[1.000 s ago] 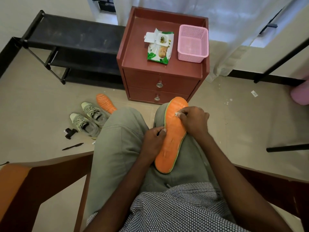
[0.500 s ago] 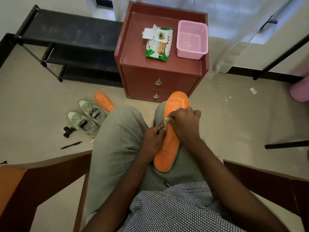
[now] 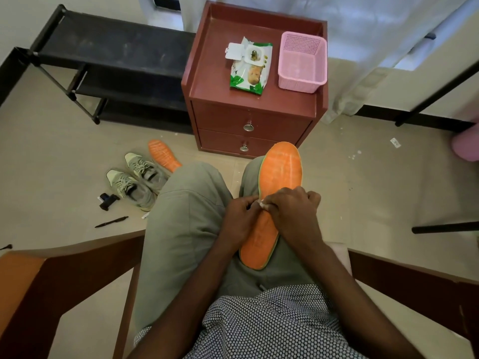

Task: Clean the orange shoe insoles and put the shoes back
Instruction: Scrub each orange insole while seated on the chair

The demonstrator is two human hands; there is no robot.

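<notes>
Now the orange insole [image 3: 281,172] lies along the person's right thigh. The left hand [image 3: 239,218] grips its edge with curled fingers, and the right hand [image 3: 293,211] pinches what looks like a small white wipe [image 3: 262,203] against it. Well apart on the floor sit two shoes [image 3: 137,180] beside a second insole [image 3: 162,154].

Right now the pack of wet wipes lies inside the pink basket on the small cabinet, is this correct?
Not quite. In the head view the pack of wet wipes lies on the top of the small cabinet, to the left of the pink basket, not inside it. Both do stand on the cabinet.
</notes>
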